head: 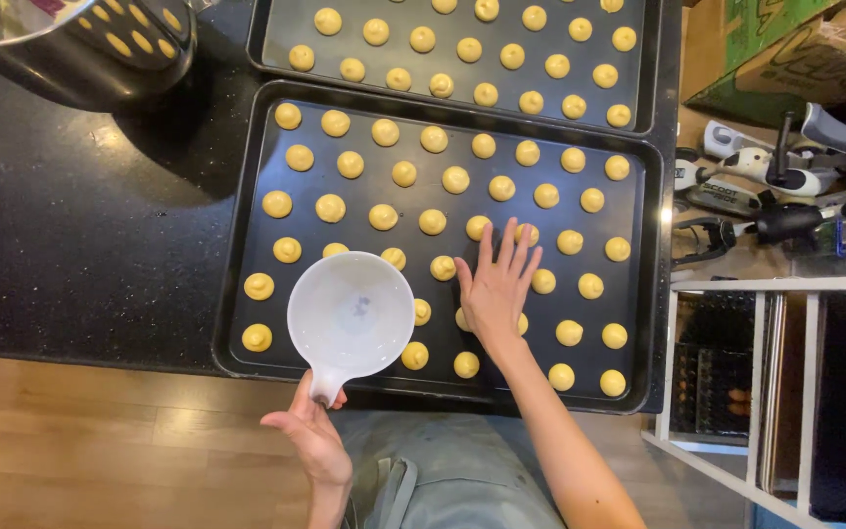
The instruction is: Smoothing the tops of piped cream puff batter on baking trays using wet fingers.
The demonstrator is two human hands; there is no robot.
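The left hand (pixel 310 431) has its grip closed around the short handle of a white plastic measuring cup (pixel 351 313), thumb and fingers pinching the stub near the front edge of the worktop (pixel 80 255). The cup is round, smooth and matt, with a shallow wet sheen in its bottom, and it hovers over the near left part of a dark baking tray (pixel 648 294), hiding a few of the pieces beneath it.

The right hand (pixel 494 289) lies flat with its grip released, fingers spread and stretched forward, palm down over the middle of the same tray. Its fingertips reach among the dough balls (pixel 455 179), small pale yellow mounds with smooth, slightly glossy tops and a little peak on each. They sit in loose rows across the tray, apart from one another. Whether the palm presses on the ones under it cannot be told.

The tray is rectangular, black and non-stick in look, with a raised rolled rim. A second tray (pixel 266 39) of the same kind lies just beyond it, touching or nearly so, filled with the same mounds.

The worktop is black polished stone with fine speckles. At its far left corner stands a shiny steel bowl (pixel 80 49), whose curved wall mirrors the yellow dots. A white slatted rack (pixel 785 284) stands to the right.
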